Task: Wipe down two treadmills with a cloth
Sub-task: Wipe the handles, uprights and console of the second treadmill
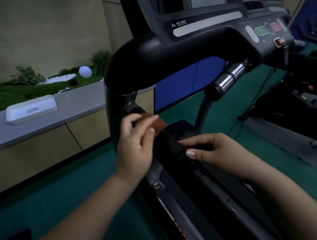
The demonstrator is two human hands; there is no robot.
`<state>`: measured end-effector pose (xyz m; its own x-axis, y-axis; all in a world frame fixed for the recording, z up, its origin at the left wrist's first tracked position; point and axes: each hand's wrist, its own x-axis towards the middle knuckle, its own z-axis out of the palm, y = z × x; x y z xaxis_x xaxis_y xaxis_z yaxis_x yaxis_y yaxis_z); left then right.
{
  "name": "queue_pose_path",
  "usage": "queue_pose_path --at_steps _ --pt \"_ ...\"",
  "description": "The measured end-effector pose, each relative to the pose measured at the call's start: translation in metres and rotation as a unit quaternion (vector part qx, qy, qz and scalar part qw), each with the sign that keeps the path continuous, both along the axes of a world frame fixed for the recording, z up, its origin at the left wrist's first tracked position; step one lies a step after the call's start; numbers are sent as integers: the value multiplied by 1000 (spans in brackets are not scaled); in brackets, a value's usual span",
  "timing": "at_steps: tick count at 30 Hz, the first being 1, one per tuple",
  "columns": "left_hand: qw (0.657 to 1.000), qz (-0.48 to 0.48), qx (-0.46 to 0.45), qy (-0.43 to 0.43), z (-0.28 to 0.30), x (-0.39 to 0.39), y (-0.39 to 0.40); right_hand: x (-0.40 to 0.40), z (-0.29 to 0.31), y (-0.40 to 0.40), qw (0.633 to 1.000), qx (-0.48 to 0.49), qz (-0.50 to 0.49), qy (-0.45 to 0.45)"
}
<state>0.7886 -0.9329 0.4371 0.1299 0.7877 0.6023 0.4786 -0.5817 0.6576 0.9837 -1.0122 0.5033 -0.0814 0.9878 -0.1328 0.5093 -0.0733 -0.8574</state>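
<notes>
Treadmill handrail (pixel 157 52): smooth black plastic, slight sheen. Grip sensor (pixel 230 75) under it: polished chrome metal. Cloth (pixel 156 122): brown, matt. Floor (pixel 78 180): green matt carpet.

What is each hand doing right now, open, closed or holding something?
Left hand: pinches the brown cloth.
Right hand: grips the dark handrail.

A white box (pixel 32 109) sits on a ledge (pixel 44 125) left of the treadmill (pixel 157 52).
</notes>
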Motion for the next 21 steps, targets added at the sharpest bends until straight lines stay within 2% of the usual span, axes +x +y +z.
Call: queue_pose_path --at_steps 3,6,8,13,18,21 --pt "998 -23 36 52 6 -5 15 0 1 2 1000 -7 6 2" --pt "995 39 -4 93 23 -11 50 2 1 3 1000 -7 9 11" --pt "995 46 -12 90 23 -7 42 2 -1 3 1000 -6 14 23" --pt "995 -42 2 93 10 -2 -13 5 -7 6 999 2 19 45" --pt "990 48 -53 118 29 -18 61 8 -10 8 998 -1 27 48" --pt "994 51 -40 93 23 -8 40 9 -13 8 997 -1 35 74"
